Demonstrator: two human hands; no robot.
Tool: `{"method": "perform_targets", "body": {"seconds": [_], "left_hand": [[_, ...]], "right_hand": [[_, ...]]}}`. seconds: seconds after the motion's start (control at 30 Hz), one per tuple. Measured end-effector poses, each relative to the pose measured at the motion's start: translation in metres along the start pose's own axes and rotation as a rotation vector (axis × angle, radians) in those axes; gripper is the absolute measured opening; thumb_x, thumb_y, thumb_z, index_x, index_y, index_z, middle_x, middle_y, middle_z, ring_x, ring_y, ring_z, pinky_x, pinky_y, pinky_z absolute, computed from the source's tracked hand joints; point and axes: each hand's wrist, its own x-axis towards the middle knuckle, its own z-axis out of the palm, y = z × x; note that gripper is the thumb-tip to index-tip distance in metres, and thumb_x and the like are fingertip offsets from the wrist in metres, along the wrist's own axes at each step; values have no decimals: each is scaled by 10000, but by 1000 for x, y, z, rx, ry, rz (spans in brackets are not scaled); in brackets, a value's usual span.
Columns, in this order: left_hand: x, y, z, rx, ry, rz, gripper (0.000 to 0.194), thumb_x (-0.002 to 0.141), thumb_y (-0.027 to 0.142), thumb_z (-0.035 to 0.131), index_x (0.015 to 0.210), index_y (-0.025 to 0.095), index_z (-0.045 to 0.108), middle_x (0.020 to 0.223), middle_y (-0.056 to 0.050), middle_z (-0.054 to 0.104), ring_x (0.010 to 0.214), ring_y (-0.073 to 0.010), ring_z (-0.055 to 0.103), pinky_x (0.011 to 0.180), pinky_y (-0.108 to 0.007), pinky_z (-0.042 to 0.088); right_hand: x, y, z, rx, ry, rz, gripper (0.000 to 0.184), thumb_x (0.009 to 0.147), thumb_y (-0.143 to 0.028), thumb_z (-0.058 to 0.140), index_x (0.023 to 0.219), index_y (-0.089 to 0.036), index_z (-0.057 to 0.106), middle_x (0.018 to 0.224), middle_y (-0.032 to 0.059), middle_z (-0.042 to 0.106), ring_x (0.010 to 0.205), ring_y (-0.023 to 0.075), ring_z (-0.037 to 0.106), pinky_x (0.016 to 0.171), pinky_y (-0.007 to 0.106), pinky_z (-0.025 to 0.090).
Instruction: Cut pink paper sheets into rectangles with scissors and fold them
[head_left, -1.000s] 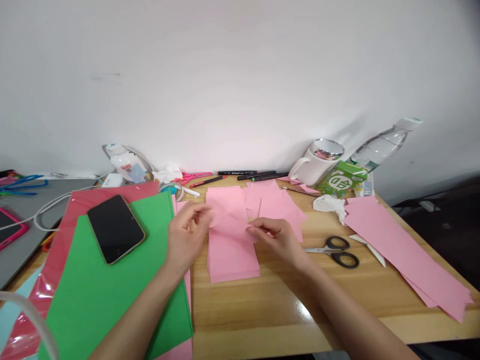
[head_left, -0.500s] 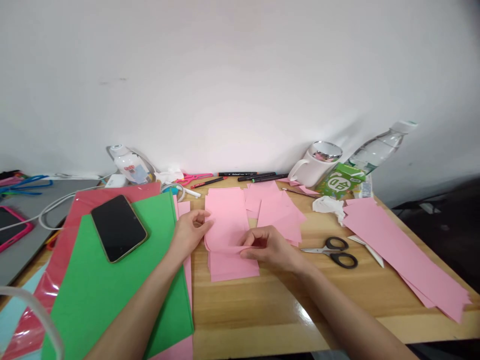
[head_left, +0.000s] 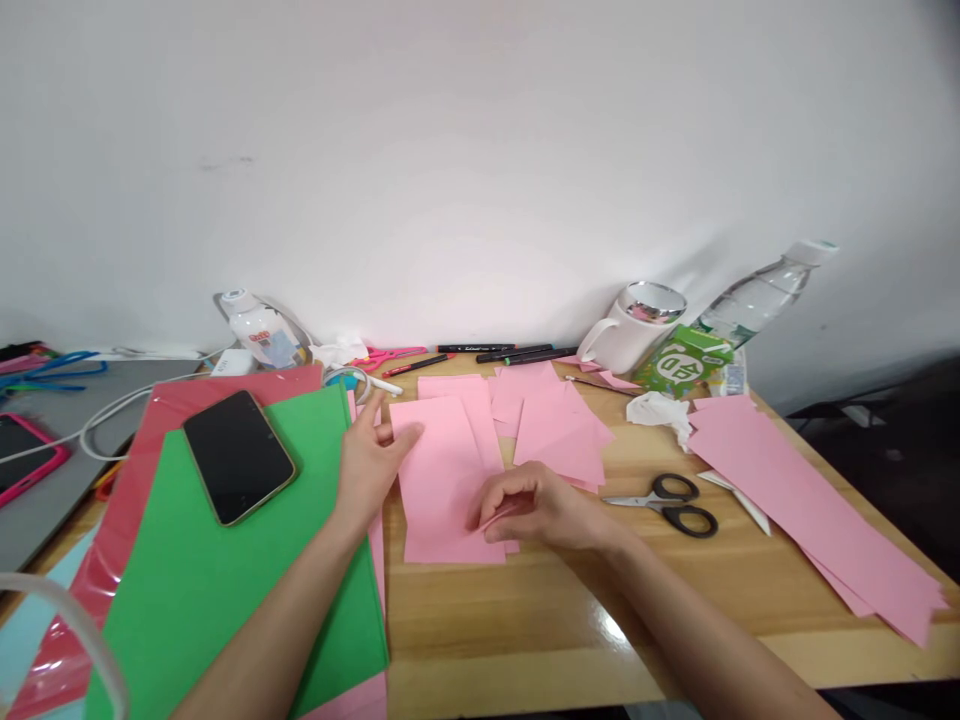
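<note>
A pink paper sheet (head_left: 439,465) lies at a slant over a stack of similar pink paper (head_left: 480,410) in the middle of the table. My left hand (head_left: 371,455) is at its upper left corner, the thumb on top and the fingers partly behind the edge, gripping it. At its right edge my right hand (head_left: 525,505) pinches the paper between thumb and curled fingers. More loose pink pieces (head_left: 559,435) lie just beyond that hand. Black-handled scissors (head_left: 671,503) rest to the right, blades pointing left.
Green sheets (head_left: 247,590) with a phone (head_left: 238,455) on top cover the left side. Along the wall stand a white mug (head_left: 630,330), a green box (head_left: 682,360), a water bottle (head_left: 761,295) and a small bottle (head_left: 262,330). Long pink strips (head_left: 810,510) lie at right.
The top pink sheet, bent up at its near end before, now lies flatter and has shifted left and toward me off the stack. Both hands have moved slightly with it.
</note>
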Motion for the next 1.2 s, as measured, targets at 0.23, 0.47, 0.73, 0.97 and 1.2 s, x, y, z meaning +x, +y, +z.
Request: {"method": "perform_targets", "body": {"seconds": [0.23,0.47,0.73,0.97,1.2], "left_hand": [[-1,-4,1,-281,-219,-337,324,533,259,783,765,102,621,630,-33,674,554,-157,611,587,-296,488],[-16,12,10,-365,-563,-399,280,610,317,760,789,120,673,657,-42,682,551,-123,588,561,-234,447],[-23,11,13,-183,-541,-181,357,752,501,580,769,147,629,615,1,594,500,-93,497,486,-212,380],[-25,7,16,31,-410,-102,341,643,466,684,725,139,640,619,-14,614,564,-150,555,470,-230,405],[-25,6,14,-10,-412,-110,296,652,418,689,714,131,652,593,-18,611,571,-157,569,479,-237,423]], "right_hand": [[-6,-6,4,46,-22,-75,177,730,-331,681,797,-169,660,862,62,711,892,197,641,750,322,506],[5,5,-3,-177,609,-333,86,741,-286,677,737,-201,671,1157,81,583,1089,229,524,817,324,449],[7,10,-3,-112,723,-132,222,672,-366,717,701,-160,640,650,18,609,579,127,524,488,233,401],[6,16,-1,-74,735,-152,258,640,-329,740,805,-173,617,716,21,621,623,140,552,491,225,425],[5,11,-2,-147,696,-128,204,704,-349,689,820,-184,720,809,58,707,709,182,611,583,275,475]]}}
